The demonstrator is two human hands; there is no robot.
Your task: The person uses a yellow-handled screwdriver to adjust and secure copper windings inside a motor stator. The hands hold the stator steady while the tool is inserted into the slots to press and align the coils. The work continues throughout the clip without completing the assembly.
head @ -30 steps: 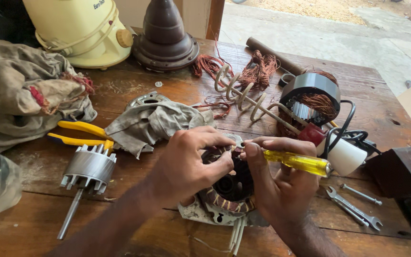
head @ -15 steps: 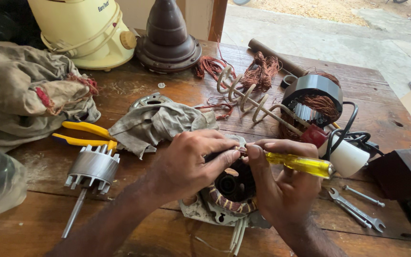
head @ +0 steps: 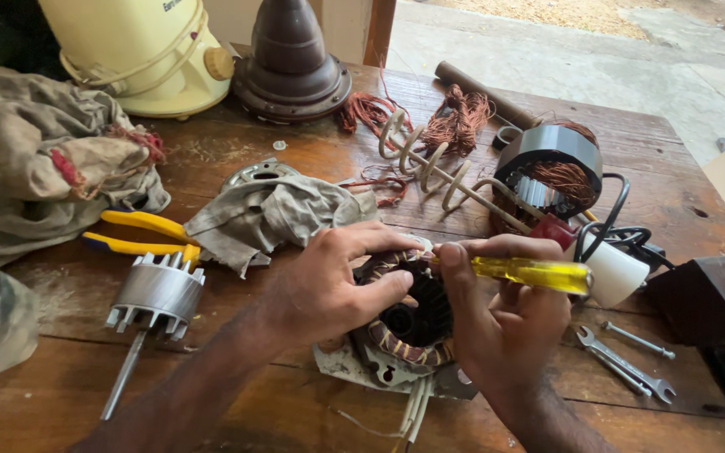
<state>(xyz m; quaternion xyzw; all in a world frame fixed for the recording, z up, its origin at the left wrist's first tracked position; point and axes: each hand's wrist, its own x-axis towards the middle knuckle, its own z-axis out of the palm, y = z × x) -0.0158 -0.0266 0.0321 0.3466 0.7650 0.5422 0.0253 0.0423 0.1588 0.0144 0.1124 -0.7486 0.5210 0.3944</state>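
Ringed copper-wound stator (head: pixel 409 340) (yellow-handled screwdriver (head: pixel 530 273)).

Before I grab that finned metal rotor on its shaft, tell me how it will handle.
The rotor looks like solid metal, so probably heavy for its size and stiff. Its round body lies tilted on the wooden table, so a push may roll it in an arc. The thin shaft offers a slim, likely slippery hold.

1. The yellow transparent-handled screwdriver (head: pixel 532 273) now lies nearly level, its handle end pointing toward 3 o'clock, where a second ago it slanted down toward 4 o'clock.
2. The right hand (head: pixel 505 323) sits slightly higher on the round copper-wound motor stator (head: pixel 409 323) than before.
3. The left hand (head: pixel 329 281) stretches its forefinger further toward 3 o'clock, meeting the right fingertips.
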